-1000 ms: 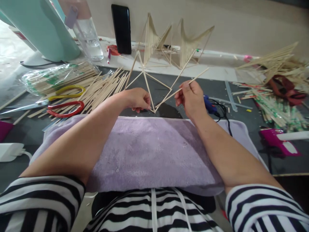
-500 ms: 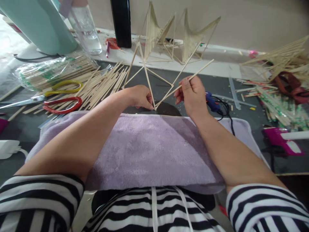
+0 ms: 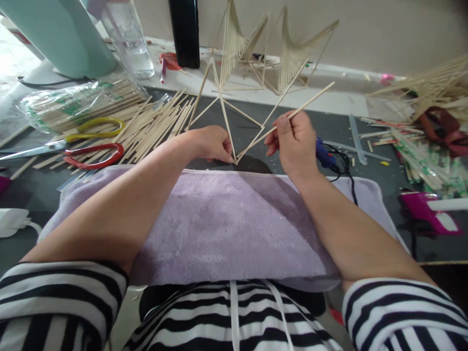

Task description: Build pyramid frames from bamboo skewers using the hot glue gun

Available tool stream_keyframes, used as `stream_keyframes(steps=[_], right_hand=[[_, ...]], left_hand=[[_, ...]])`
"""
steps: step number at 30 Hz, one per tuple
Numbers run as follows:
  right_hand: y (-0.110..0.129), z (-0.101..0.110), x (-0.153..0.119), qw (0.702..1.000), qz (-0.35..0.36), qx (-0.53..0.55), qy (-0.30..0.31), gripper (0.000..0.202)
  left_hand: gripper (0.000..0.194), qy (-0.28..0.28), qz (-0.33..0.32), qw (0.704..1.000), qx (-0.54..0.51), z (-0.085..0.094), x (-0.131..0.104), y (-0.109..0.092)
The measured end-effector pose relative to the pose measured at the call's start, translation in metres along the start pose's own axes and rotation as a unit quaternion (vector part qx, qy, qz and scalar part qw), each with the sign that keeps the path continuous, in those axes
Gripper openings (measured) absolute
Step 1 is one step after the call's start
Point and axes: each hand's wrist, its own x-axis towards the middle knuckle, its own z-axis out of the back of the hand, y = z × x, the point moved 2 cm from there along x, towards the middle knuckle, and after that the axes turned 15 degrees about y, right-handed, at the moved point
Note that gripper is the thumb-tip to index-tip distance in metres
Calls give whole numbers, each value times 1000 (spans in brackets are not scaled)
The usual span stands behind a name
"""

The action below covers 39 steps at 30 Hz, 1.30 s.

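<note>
A frame of thin wooden sticks (image 3: 224,114) stands on the dark table, with one corner close to the purple towel. My left hand (image 3: 215,144) is closed at that near corner, its fingertips pinching the joint. Between the thumb and fingers of my right hand (image 3: 294,139) is a single wooden stick (image 3: 312,99), slanting up to the right. The stick's lower end meets the near corner beside my left fingertips. Just right of my right hand lies a blue glue gun (image 3: 325,153), partly hidden behind it.
Loose sticks (image 3: 161,126) and red-and-yellow-handled scissors (image 3: 95,151) lie left. Finished-looking stick structures (image 3: 292,56) stand by the wall. A purple towel (image 3: 234,224) covers the front edge. Farther left are a water bottle (image 3: 135,53) and a plastic bag of sticks (image 3: 84,105); wrapped sticks (image 3: 420,156) lie right.
My right hand has shifted slightly to the right, and the stick's upper end has moved right and up. My left hand stays at the corner. The view has shifted slightly.
</note>
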Motion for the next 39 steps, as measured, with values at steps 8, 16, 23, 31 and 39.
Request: stream_keyframes(steps=[8, 16, 23, 31, 39], right_hand=[[1, -3, -1, 1000, -2, 14, 9, 45], [11, -7, -5, 999, 7, 41, -5, 31], [14, -5, -8, 999, 1, 33, 0, 29], [6, -4, -4, 999, -3, 54, -5, 36], [-4, -3, -3, 997, 12, 70, -5, 36]], left_hand=[[11, 9, -4, 999, -44, 0, -2, -1], [14, 10, 4, 1000, 9, 0, 2, 3], [15, 6, -2, 1000, -4, -1, 2, 2], [11, -8, -1, 1000, -18, -4, -2, -5], [18, 2, -7, 1000, -13, -2, 0, -2]])
